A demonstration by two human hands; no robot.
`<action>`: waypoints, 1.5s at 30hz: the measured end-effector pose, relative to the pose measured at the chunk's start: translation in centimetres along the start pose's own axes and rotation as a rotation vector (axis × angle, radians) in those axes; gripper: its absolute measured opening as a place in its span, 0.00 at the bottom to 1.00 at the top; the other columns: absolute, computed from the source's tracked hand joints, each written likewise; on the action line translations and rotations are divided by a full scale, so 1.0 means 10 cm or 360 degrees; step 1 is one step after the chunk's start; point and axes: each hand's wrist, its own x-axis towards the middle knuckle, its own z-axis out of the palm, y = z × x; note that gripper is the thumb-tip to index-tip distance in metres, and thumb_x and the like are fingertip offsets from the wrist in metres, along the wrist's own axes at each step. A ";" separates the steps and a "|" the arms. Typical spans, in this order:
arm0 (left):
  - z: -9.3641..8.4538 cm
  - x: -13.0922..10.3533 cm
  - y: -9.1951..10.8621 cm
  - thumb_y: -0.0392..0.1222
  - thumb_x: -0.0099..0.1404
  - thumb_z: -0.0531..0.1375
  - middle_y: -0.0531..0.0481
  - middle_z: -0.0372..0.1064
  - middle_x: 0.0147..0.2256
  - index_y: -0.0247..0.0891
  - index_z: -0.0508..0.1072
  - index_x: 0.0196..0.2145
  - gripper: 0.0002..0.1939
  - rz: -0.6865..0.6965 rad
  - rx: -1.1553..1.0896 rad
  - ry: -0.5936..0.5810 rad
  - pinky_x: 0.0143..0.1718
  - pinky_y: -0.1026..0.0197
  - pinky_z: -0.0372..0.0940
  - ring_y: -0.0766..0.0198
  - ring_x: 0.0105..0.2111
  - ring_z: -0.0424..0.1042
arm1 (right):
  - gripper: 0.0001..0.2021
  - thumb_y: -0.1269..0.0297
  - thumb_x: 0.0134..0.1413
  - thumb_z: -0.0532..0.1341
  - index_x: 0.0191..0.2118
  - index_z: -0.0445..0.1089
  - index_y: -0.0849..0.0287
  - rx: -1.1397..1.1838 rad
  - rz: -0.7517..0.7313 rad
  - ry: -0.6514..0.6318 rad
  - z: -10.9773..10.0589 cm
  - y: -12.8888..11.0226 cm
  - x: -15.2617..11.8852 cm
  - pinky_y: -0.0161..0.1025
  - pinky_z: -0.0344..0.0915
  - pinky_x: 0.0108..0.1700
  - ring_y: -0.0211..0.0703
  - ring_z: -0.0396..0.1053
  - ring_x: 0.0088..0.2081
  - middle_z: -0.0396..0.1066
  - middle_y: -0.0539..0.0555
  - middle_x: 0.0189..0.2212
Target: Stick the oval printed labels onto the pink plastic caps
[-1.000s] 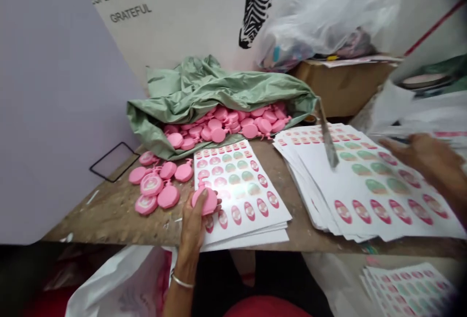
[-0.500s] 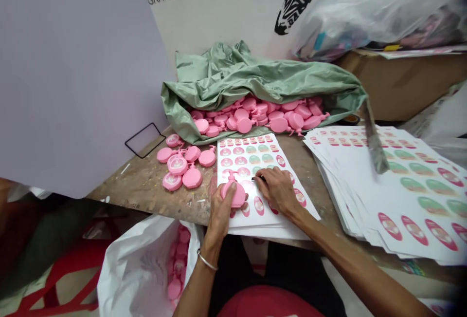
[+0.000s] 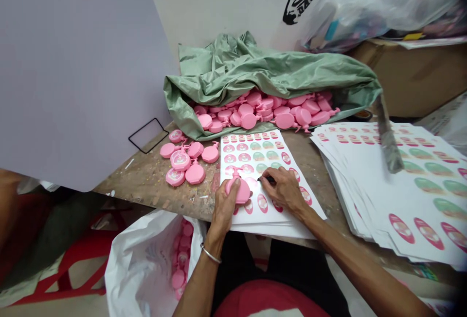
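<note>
My left hand (image 3: 225, 205) is closed around a pink pump-bottle-shaped plastic piece (image 3: 239, 192), its plain flat face turned up and its spout pointing away from me. Just to the right, my right hand (image 3: 282, 188) pinches a small dark pointed tool (image 3: 270, 179), mostly hidden by the fingers. Its tip is over a sheet of stickers (image 3: 251, 215) with pink and green rounded prints. A pale pink patch shows between the tip and the pink piece; I cannot tell if it is a loose sticker. Both hands are above the sheet.
Several pink pieces (image 3: 195, 173) lie at the left, some with round stickers. A green sack (image 3: 277, 76) spills more pieces at the back. A sticker-sheet stack (image 3: 368, 195) is on the right. Below the table edge hangs a white bag (image 3: 134, 258) holding pink pieces.
The whole view has shifted slightly. Both hands keep nearly the same place over the sheet, with the pink piece still in the left and the dark tool still in the right.
</note>
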 end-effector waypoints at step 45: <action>0.01 -0.03 0.01 0.58 0.58 0.63 0.45 0.71 0.32 0.32 0.69 0.45 0.28 0.0042 -0.0083 -0.0025 0.20 0.68 0.67 0.62 0.26 0.75 | 0.09 0.58 0.54 0.63 0.29 0.69 0.58 -0.0025 -0.0384 0.0443 -0.22 -0.18 0.01 0.45 0.54 0.40 0.43 0.64 0.30 0.72 0.51 0.24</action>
